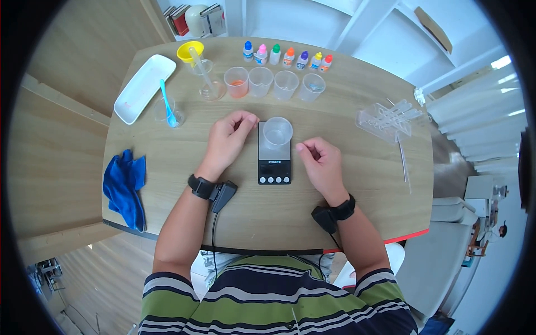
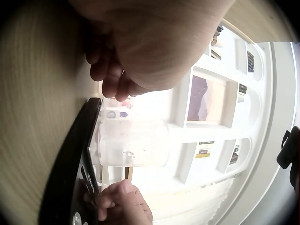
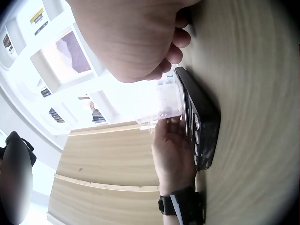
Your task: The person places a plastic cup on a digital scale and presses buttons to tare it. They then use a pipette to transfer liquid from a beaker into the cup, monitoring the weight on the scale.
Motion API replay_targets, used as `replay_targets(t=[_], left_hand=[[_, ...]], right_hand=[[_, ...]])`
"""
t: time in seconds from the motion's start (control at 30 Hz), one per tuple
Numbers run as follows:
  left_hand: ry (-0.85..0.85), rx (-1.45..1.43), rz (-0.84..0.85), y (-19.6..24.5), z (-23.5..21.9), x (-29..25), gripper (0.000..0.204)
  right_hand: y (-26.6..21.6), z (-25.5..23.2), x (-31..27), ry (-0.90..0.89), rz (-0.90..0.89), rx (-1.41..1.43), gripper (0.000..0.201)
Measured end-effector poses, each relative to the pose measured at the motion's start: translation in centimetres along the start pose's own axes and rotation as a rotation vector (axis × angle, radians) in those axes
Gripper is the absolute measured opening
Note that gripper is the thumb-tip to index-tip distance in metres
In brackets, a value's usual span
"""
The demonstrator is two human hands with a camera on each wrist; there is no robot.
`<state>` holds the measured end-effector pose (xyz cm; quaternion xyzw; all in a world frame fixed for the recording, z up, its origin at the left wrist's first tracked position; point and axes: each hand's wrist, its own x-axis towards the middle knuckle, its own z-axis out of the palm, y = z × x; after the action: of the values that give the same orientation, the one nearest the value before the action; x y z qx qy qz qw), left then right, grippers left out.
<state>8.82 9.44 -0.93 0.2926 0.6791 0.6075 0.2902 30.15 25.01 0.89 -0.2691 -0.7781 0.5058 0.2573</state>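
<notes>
A black digital scale [image 1: 274,162] with a row of round buttons lies on the table between my hands. On its plate stands a clear plastic cup [image 1: 277,132], which looks empty; the left wrist view shows this cup [image 2: 133,145] pale against the shelves. To the left of the scale rests my left hand [image 1: 228,134], fingers loosely bent, fingertips close to the scale's upper left corner. My right hand [image 1: 322,162] is on the other side, thumb near the index finger, a little apart from the scale. Neither hand holds anything.
Behind the scale stand several clear cups, one with orange liquid [image 1: 237,88], and a row of dropper bottles [image 1: 288,57]. Left are a white tray [image 1: 129,106], a cup with a blue spoon [image 1: 168,106], a yellow funnel [image 1: 188,51] and a blue cloth [image 1: 124,187]. Right is a clear rack [image 1: 373,126].
</notes>
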Motion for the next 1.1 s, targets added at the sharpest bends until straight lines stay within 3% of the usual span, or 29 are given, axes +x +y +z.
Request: replay_targets(t=[1.0,1.1], left_hand=[[0.006,0.073,0.013,0.0,0.1,0.0,0.026],[0.041,0.068,0.071,-0.5,0.2,0.2,0.026]], right_hand=[[0.2,0.0,-0.1,-0.015,-0.010,0.035,0.012],[0.2,0.0,-0.1,-0.015,-0.015,0.031,0.012]])
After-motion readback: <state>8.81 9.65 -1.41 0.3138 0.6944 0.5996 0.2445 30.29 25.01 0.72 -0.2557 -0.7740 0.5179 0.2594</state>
